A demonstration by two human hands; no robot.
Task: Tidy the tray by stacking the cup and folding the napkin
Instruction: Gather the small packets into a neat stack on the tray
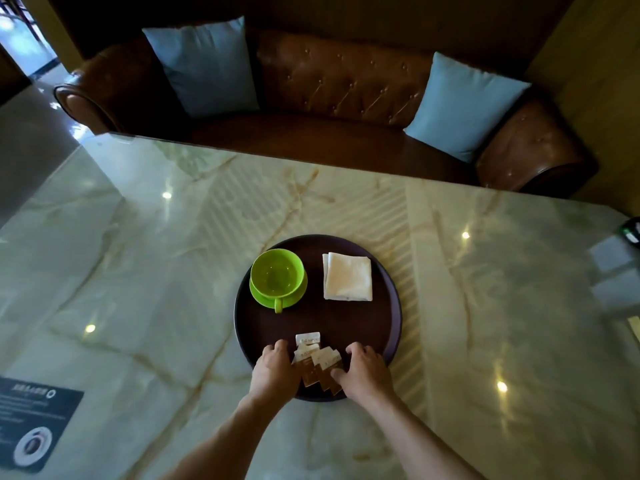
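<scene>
A round dark brown tray [349, 317] lies on the marble table. On its far left a green cup [277, 275] stands on a green saucer [258, 295], handle toward me. A folded white napkin [348, 281] lies flat on the far right of the tray. Several white and brown sachets [317, 362] are fanned out at the tray's near edge. My left hand [275, 367] touches the sachets from the left with curled fingers. From the right, my right hand [362, 370] presses on them with its thumb on one sachet.
The glossy marble table [156, 254] stretches wide on both sides of the tray. A dark printed card [33, 424] lies at the near left. A brown leather sofa [339, 91] with blue cushions stands behind the table. Some items [620, 268] sit at the right edge.
</scene>
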